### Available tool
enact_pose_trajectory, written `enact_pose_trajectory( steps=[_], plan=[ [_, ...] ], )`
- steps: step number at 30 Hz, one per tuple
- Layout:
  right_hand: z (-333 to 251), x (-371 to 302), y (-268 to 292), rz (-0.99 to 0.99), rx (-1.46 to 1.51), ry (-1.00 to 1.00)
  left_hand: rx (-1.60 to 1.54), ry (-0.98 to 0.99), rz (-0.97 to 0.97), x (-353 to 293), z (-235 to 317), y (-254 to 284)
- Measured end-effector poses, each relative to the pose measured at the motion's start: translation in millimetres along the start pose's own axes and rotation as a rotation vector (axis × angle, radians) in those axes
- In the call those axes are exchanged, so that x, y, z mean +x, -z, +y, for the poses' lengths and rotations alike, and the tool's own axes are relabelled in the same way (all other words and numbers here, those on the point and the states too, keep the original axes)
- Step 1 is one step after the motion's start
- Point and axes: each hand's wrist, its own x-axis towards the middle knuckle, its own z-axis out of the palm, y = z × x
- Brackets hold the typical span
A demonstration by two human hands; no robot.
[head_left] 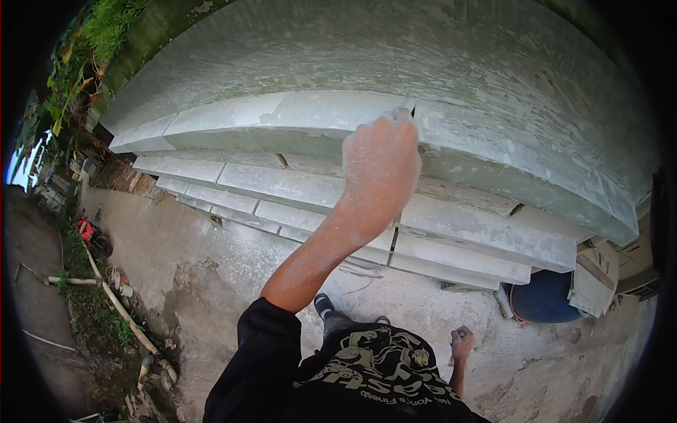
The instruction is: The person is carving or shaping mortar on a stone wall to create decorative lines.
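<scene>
My left hand point(383, 156), dusted white, is closed in a fist over the edge of the uppermost pale ledge point(282, 111). Its fingertips are pressed together, and what they pinch is mostly hidden. Just past them a small dark pointed shape shows against the ledge; I cannot tell whether it is a tool's tip or a gap in the joint. Lower down at the right, my right hand point(462, 342) hangs by my side, away from the ledges. Its fingers are curled, and anything inside them is too small to make out.
Below the top ledge, more pale slabs point(458, 224) step down, split by dark joints. A rough grey surface point(338, 49) rises beyond. At right stand a dark blue tub point(543, 296) and a light board point(596, 278). Pipes point(123, 310) and a red motorcycle point(88, 230) are at left.
</scene>
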Motion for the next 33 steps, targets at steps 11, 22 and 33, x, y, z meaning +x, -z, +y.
enact_pose_trajectory(
  steps=[11,22,33],
  plan=[
    [-10.5,18.6,-5.2,-0.059,0.05,-0.001,0.001,-0.02,0.116,-8.7,-17.2,-7.3],
    [-10.9,10.6,-16.2,-0.121,-0.029,0.011,0.029,0.056,0.144,-17.5,-42.6,4.7],
    [-15.6,-0.1,-20.6,-0.138,-0.032,0.008,-0.096,0.019,0.122,-22.6,-35.9,0.7]
  ],
)
